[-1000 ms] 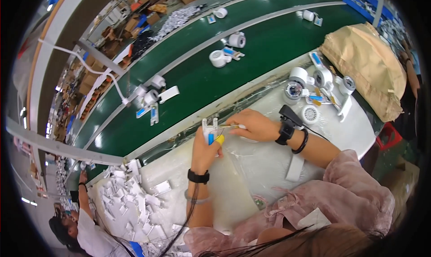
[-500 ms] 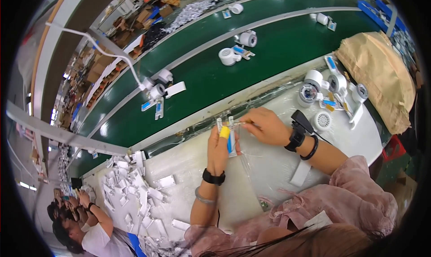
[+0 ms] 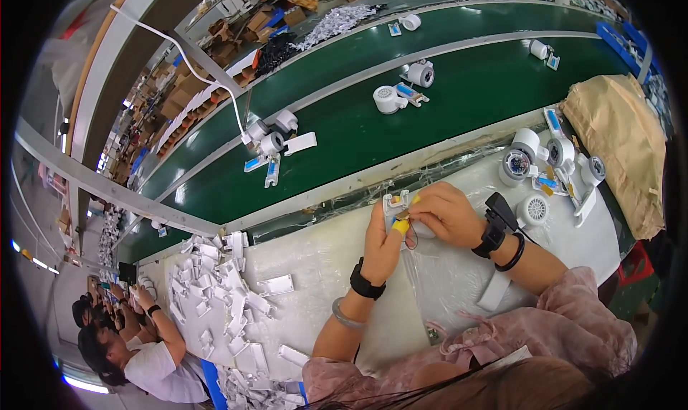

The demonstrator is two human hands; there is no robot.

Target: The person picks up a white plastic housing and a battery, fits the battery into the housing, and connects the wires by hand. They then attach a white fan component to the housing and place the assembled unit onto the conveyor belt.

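My left hand is closed around a small white plastic housing with two prongs at its top. A yellow cover wraps the thumb of that hand. From the right, my right hand reaches in with its fingertips pinched together against the housing. A small brownish piece shows at those fingertips, too small to name. Thin dark wires hang just below the hands. The fingers hide most of the housing.
White plastic covers lie piled at left. Several white fan-like units stand at right beside a brown paper bag. Beyond the table edge, the green conveyor carries more units. A co-worker sits at far left.
My right hand has come in closer, its fingertips now against the housing. The housing has tilted, and its blue strip no longer shows. The whole view has shifted slightly.
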